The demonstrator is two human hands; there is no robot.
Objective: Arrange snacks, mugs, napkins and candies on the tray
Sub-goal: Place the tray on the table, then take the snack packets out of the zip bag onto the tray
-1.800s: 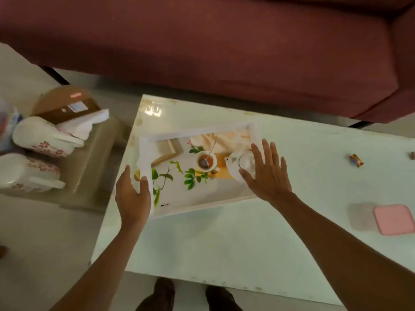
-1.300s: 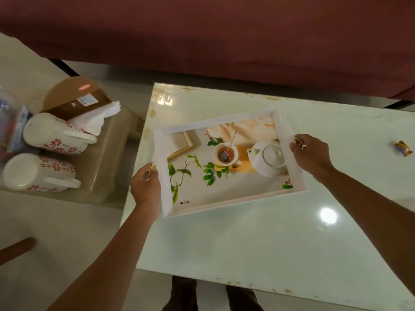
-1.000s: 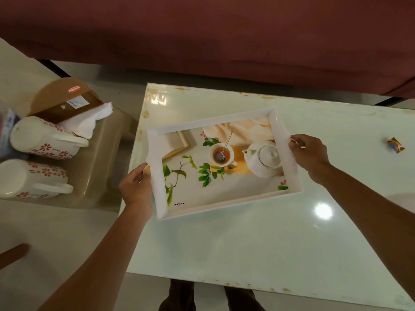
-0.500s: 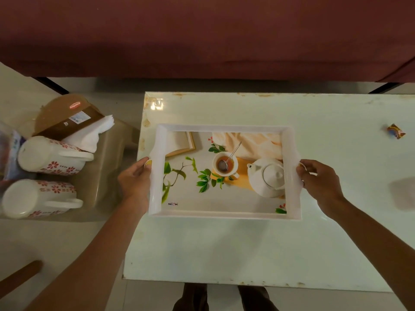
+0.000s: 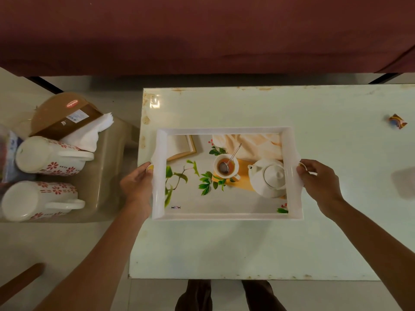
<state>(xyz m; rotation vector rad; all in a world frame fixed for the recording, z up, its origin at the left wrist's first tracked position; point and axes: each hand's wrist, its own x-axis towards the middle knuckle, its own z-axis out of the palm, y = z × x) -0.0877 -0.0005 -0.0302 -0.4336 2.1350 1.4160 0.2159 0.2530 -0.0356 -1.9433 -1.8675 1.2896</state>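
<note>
I note left hand (image 5: 137,185) and right hand (image 5: 318,182) each gripping a side handle of the tray (image 5: 224,130) — edges parallel to the table (image 5: 247,248); one candy (image 5: 397,121) far right.

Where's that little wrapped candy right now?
In the head view the candy lies alone on the white table at the far right, apart from the tray and beyond the right hand gripping the tray's handle.
</note>
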